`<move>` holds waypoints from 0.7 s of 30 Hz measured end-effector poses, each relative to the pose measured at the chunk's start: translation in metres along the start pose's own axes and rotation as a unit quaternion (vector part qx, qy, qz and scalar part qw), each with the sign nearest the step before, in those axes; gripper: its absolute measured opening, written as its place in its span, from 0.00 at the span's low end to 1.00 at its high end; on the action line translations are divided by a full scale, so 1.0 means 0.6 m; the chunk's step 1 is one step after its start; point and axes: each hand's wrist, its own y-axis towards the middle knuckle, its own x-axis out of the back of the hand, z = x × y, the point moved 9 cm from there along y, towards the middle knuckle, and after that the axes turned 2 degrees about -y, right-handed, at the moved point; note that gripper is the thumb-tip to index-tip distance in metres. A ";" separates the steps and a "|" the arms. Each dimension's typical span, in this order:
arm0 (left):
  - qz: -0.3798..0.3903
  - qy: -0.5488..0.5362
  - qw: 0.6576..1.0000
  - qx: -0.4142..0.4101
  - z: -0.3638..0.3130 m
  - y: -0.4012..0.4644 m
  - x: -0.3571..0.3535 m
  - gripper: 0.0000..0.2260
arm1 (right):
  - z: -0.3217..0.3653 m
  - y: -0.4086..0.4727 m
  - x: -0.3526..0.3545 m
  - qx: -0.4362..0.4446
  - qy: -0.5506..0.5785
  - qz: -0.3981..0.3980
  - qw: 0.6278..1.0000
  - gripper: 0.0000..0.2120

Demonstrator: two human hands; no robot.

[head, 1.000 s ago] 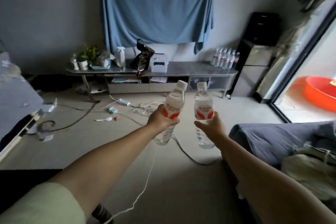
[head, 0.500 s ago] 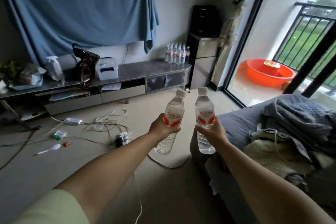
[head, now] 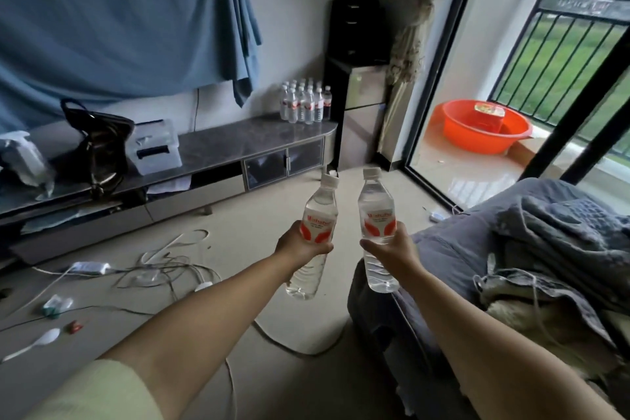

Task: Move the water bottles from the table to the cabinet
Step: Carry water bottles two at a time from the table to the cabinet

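Above the floor, hands point(head: 300, 244) point(head: 392, 251) grip two ribbed clear plastic bottles point(head: 315, 232) point(head: 376, 225).

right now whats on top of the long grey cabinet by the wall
On the cabinet stand a cluster of water bottles at its right end, a clear plastic box, a dark handbag and a spray bottle. Its left end is out of frame.

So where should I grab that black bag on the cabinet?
Take the black bag by its looped handle, reaching down from above. The handle stands up clear of the slumped, soft body, which gives no firm place to hold, and the box crowds its right side.
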 end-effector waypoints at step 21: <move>-0.070 -0.013 0.995 0.074 -0.095 0.429 0.012 0.24 | 0.038 0.495 -0.061 0.004 0.001 0.076 0.997 0.27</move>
